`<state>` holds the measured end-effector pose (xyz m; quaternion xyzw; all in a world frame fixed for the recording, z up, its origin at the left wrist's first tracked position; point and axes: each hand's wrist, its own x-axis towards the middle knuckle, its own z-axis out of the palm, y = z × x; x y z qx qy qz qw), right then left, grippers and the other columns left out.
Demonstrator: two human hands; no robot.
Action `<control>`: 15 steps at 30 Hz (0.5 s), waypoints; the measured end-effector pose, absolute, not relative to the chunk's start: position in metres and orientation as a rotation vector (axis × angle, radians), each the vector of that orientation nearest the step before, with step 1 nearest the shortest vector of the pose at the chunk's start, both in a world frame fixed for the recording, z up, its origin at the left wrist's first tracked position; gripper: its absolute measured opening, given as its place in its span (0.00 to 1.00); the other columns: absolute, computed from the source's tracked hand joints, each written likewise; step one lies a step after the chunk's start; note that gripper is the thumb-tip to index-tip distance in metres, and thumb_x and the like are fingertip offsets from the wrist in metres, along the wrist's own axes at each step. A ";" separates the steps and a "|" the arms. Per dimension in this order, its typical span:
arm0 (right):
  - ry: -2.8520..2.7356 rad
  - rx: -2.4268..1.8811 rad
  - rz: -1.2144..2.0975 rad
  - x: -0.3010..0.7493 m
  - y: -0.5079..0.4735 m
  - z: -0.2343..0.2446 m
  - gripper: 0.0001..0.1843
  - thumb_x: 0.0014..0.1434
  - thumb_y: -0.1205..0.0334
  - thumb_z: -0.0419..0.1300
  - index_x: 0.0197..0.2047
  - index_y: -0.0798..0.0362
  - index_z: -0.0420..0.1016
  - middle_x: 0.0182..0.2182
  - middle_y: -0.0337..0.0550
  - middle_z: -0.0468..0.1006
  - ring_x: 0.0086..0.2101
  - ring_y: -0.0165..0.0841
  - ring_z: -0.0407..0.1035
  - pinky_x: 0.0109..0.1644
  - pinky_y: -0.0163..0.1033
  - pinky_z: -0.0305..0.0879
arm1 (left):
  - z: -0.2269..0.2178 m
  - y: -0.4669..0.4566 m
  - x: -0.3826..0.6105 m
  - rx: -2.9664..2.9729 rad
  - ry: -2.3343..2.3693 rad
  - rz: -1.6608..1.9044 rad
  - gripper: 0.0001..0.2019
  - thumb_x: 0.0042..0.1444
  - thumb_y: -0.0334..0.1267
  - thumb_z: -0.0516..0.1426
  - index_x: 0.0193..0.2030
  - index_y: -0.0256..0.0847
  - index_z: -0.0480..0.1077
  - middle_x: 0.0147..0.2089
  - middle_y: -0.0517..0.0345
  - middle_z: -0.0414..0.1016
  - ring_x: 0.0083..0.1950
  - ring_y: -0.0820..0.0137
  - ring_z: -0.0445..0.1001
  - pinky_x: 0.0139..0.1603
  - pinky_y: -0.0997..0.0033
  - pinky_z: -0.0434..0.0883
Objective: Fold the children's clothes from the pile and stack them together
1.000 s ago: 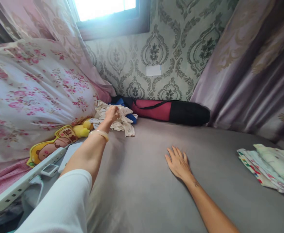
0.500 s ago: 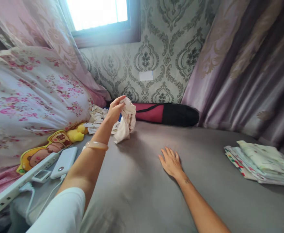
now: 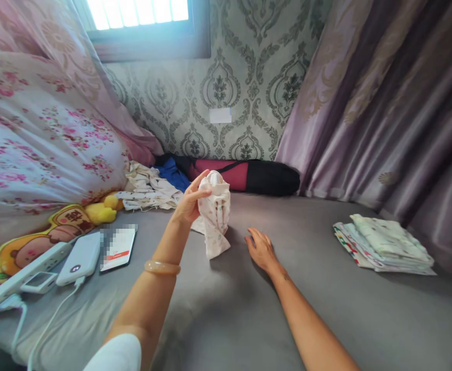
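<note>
My left hand (image 3: 191,198) is raised above the grey bed sheet (image 3: 249,309) and pinches a small cream printed garment (image 3: 215,216), which hangs down with its lower end touching the sheet. A pale bangle sits on that wrist. My right hand (image 3: 260,250) lies flat on the sheet just right of the garment, fingers spread, holding nothing. Behind, near the wall, lies a heap of similar cream clothes (image 3: 148,186) with a blue cloth (image 3: 173,175).
A stack of folded printed cloths (image 3: 382,243) lies at the right by the purple curtain (image 3: 384,103). A red and black bag (image 3: 249,176) rests against the wall. At left: floral quilt (image 3: 36,134), yellow plush toy (image 3: 55,226), power bank (image 3: 79,258), phone (image 3: 118,247), power strip (image 3: 13,283).
My left hand has lifted the cream garment out of the heap by the wall and carried it toward me, near my right hand. The camera has shifted right; the right hand stays on the sheet.
</note>
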<state>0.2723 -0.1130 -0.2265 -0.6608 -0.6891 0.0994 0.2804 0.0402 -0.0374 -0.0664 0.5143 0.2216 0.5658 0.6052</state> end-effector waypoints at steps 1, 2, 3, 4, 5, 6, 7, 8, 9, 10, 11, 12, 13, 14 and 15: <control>-1.816 -1.741 0.283 0.274 -0.112 -0.226 0.25 0.66 0.56 0.44 0.63 0.52 0.66 0.61 0.50 0.69 0.61 0.39 0.62 0.68 0.53 0.49 | -0.071 -0.041 0.043 1.170 0.511 1.315 0.40 0.40 0.31 0.62 0.65 0.45 0.63 0.55 0.54 0.75 0.45 0.66 0.76 0.43 0.71 0.71; -1.786 -1.707 0.300 0.275 -0.112 -0.226 0.25 0.66 0.56 0.45 0.62 0.52 0.67 0.60 0.50 0.70 0.60 0.39 0.63 0.67 0.52 0.53 | -0.077 -0.043 0.046 1.149 0.507 1.316 0.40 0.39 0.30 0.62 0.64 0.45 0.64 0.56 0.54 0.75 0.44 0.67 0.76 0.42 0.73 0.71; -1.751 -1.671 0.318 0.276 -0.111 -0.225 0.25 0.65 0.56 0.45 0.61 0.52 0.68 0.59 0.50 0.71 0.59 0.39 0.64 0.65 0.50 0.56 | -0.082 -0.046 0.048 1.126 0.504 1.314 0.40 0.38 0.28 0.62 0.64 0.45 0.64 0.56 0.55 0.75 0.43 0.68 0.76 0.41 0.74 0.71; -1.710 -1.639 0.337 0.278 -0.110 -0.224 0.25 0.65 0.56 0.45 0.60 0.52 0.69 0.58 0.51 0.72 0.58 0.39 0.66 0.63 0.49 0.59 | -0.088 -0.048 0.049 1.102 0.504 1.312 0.40 0.38 0.27 0.62 0.63 0.46 0.65 0.56 0.56 0.75 0.41 0.70 0.76 0.39 0.75 0.71; -1.664 -1.610 0.361 0.279 -0.109 -0.223 0.24 0.65 0.55 0.46 0.59 0.52 0.70 0.57 0.51 0.73 0.56 0.39 0.67 0.61 0.48 0.62 | -0.094 -0.050 0.051 1.077 0.510 1.308 0.40 0.37 0.27 0.62 0.62 0.46 0.65 0.54 0.57 0.76 0.38 0.72 0.76 0.37 0.76 0.71; -1.614 -1.586 0.392 0.279 -0.108 -0.222 0.24 0.64 0.54 0.46 0.58 0.52 0.71 0.55 0.52 0.75 0.55 0.39 0.69 0.60 0.47 0.64 | -0.101 -0.051 0.053 1.052 0.517 1.299 0.39 0.38 0.27 0.62 0.62 0.46 0.66 0.51 0.57 0.77 0.36 0.73 0.75 0.35 0.77 0.70; -1.562 -1.563 0.430 0.280 -0.107 -0.221 0.24 0.64 0.54 0.47 0.56 0.52 0.72 0.54 0.52 0.76 0.53 0.39 0.70 0.59 0.47 0.65 | -0.107 -0.053 0.055 1.027 0.521 1.287 0.37 0.38 0.28 0.63 0.61 0.45 0.67 0.48 0.58 0.78 0.34 0.73 0.75 0.34 0.77 0.70; -1.510 -1.537 0.474 0.280 -0.106 -0.219 0.23 0.64 0.52 0.47 0.55 0.52 0.72 0.52 0.52 0.77 0.52 0.39 0.72 0.58 0.47 0.66 | -0.113 -0.054 0.057 1.000 0.522 1.266 0.35 0.39 0.30 0.64 0.59 0.44 0.68 0.45 0.58 0.79 0.32 0.74 0.75 0.33 0.77 0.70; -1.461 -1.503 0.520 0.280 -0.105 -0.218 0.23 0.63 0.52 0.48 0.54 0.52 0.73 0.51 0.51 0.78 0.50 0.39 0.73 0.57 0.47 0.66 | -0.119 -0.055 0.059 0.971 0.519 1.236 0.32 0.40 0.31 0.65 0.57 0.41 0.69 0.41 0.58 0.79 0.31 0.74 0.75 0.32 0.77 0.70; -1.417 -1.461 0.567 0.280 -0.104 -0.216 0.23 0.63 0.51 0.48 0.53 0.52 0.73 0.50 0.51 0.79 0.49 0.38 0.74 0.57 0.46 0.67 | -0.124 -0.056 0.061 0.943 0.515 1.201 0.28 0.41 0.33 0.66 0.53 0.39 0.71 0.37 0.58 0.79 0.29 0.74 0.74 0.32 0.76 0.71; -1.378 -1.414 0.611 0.280 -0.104 -0.214 0.22 0.63 0.50 0.49 0.52 0.53 0.73 0.49 0.51 0.79 0.48 0.38 0.74 0.56 0.46 0.68 | -0.128 -0.057 0.064 0.916 0.512 1.168 0.25 0.41 0.34 0.67 0.49 0.37 0.72 0.34 0.59 0.78 0.28 0.74 0.74 0.32 0.76 0.71; -1.344 -1.370 0.655 0.280 -0.104 -0.212 0.23 0.63 0.49 0.49 0.52 0.53 0.73 0.48 0.52 0.79 0.48 0.38 0.75 0.56 0.46 0.68 | -0.132 -0.058 0.066 0.889 0.512 1.142 0.22 0.41 0.35 0.67 0.46 0.37 0.72 0.31 0.60 0.77 0.27 0.74 0.74 0.32 0.75 0.71; -1.314 -1.333 0.696 0.279 -0.103 -0.210 0.23 0.62 0.48 0.50 0.51 0.54 0.72 0.47 0.52 0.79 0.47 0.38 0.75 0.55 0.47 0.69 | -0.134 -0.058 0.067 0.868 0.513 1.120 0.20 0.42 0.36 0.68 0.43 0.36 0.72 0.30 0.60 0.76 0.27 0.74 0.74 0.32 0.75 0.71; -1.288 -1.305 0.729 0.279 -0.103 -0.208 0.23 0.62 0.48 0.50 0.51 0.54 0.72 0.47 0.53 0.79 0.47 0.38 0.75 0.55 0.47 0.69 | -0.136 -0.059 0.068 0.857 0.513 1.104 0.18 0.42 0.36 0.68 0.41 0.36 0.72 0.29 0.61 0.76 0.27 0.74 0.74 0.32 0.75 0.72; -1.271 -1.282 0.752 0.279 -0.104 -0.206 0.23 0.61 0.47 0.51 0.51 0.54 0.72 0.48 0.53 0.79 0.48 0.38 0.75 0.56 0.47 0.69 | -0.137 -0.059 0.069 0.859 0.508 1.094 0.17 0.43 0.36 0.67 0.41 0.37 0.71 0.29 0.60 0.76 0.27 0.73 0.74 0.33 0.74 0.72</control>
